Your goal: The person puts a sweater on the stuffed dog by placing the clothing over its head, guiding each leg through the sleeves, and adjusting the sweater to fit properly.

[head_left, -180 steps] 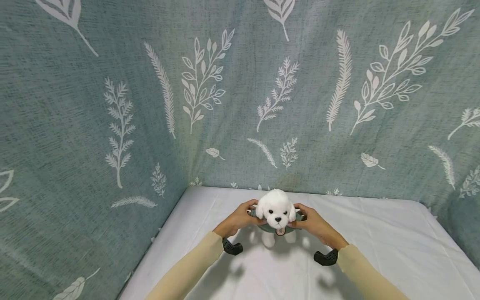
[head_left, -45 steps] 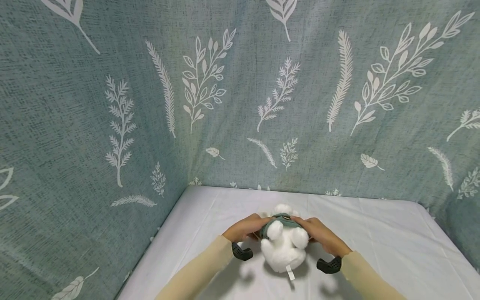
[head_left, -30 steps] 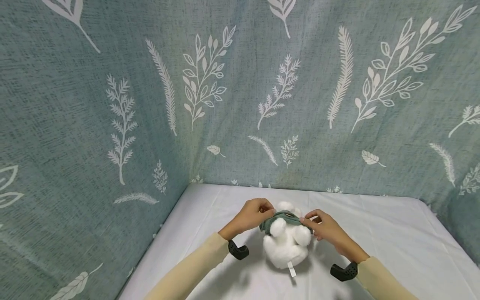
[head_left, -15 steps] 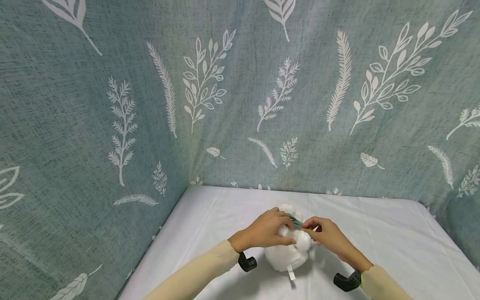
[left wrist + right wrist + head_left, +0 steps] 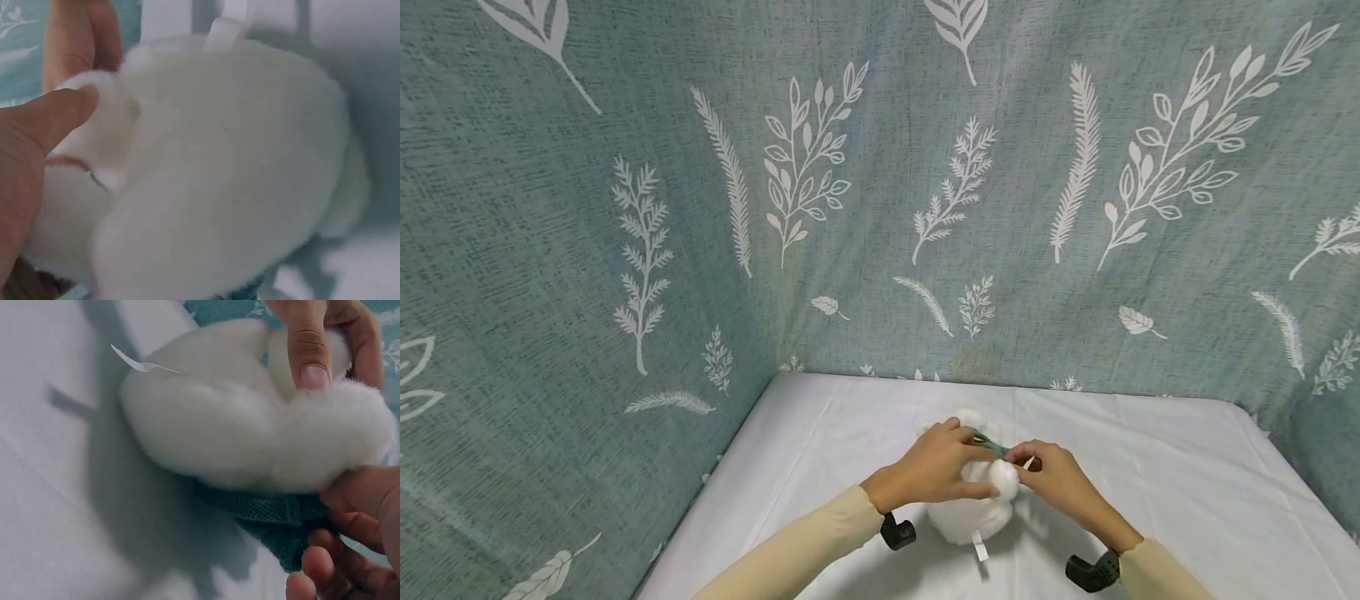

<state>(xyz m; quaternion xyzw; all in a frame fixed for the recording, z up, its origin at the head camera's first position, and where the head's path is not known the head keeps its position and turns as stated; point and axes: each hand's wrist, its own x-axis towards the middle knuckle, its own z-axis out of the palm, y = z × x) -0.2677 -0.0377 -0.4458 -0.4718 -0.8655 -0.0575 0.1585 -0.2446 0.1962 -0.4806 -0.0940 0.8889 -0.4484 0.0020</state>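
Observation:
A white plush dog [image 5: 958, 518] lies on its back on the white-covered table, rear end towards me. Its green garment [image 5: 256, 509] is bunched round the body, with a strip showing between the hands in the head view. My left hand [image 5: 936, 465] reaches over the dog; its thumb [image 5: 312, 374] presses a paw while the other fingers curl round the far side. At the dog's right side, my right hand [image 5: 1058, 477] pinches the garment's edge between thumb and fingers. The dog's face is hidden.
A white tag [image 5: 980, 546] sticks out from the dog's rear onto the white cloth [image 5: 1150, 483]. Green leaf-patterned curtains [image 5: 880, 208] stand behind and at the left. Black wrist-worn devices [image 5: 1093, 572] sit below both hands.
The dog has gone from upright and facing me to lying on its back. My left hand moved from the garment's left edge across the dog's legs; my right hand kept to the garment's right edge.

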